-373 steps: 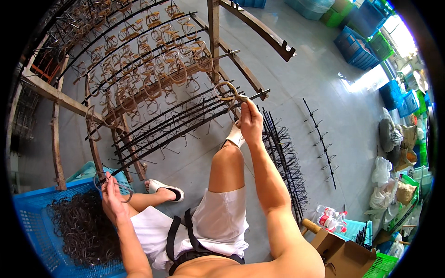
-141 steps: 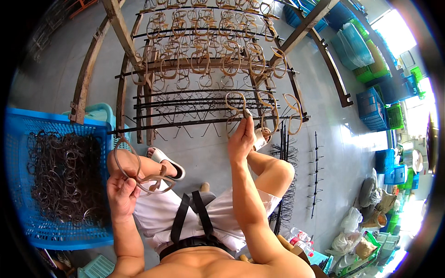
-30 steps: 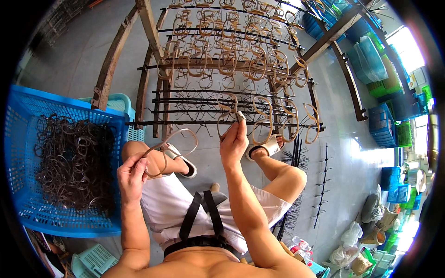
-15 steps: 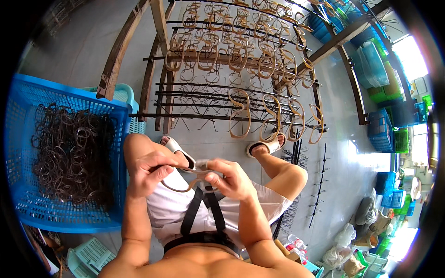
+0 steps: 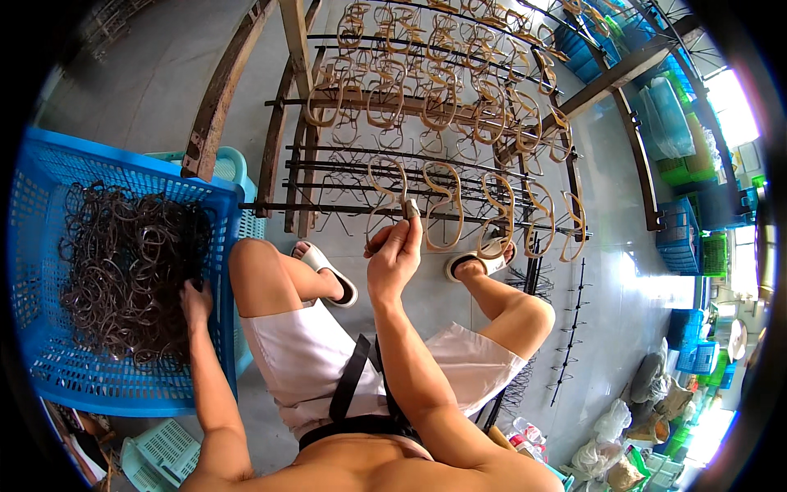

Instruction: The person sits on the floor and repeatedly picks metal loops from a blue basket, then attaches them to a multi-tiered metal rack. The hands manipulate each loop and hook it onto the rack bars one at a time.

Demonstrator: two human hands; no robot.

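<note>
My right hand (image 5: 395, 258) is raised to the front rod of the rack, its fingers closed on the lower part of a tan eyeglass frame (image 5: 370, 174). A pale wrap covers one fingertip. That frame hangs at the left end of a row of similar tan frames (image 5: 443, 205). Over on the left, my left hand (image 5: 196, 302) reaches inside the blue basket (image 5: 123, 400), at the right edge of a tangled heap of dark brown eyeglass frames (image 5: 123, 279). Its fingertips are sunk among them, so whether they grip one is hidden.
A wooden rack (image 5: 225, 90) with black rods and wire prongs stands in front of me, hung with rows of frames. Spare prong rods (image 5: 570, 344) lie on the floor at right. Plastic bags (image 5: 602, 443) and stacked crates line the right side. A light green basket (image 5: 160, 455) sits lower left.
Both hands were together over my lap holding an eyeglass frame. My right hand has carried it forward to the rack rod, while my left hand has let go and moved into the basket.
</note>
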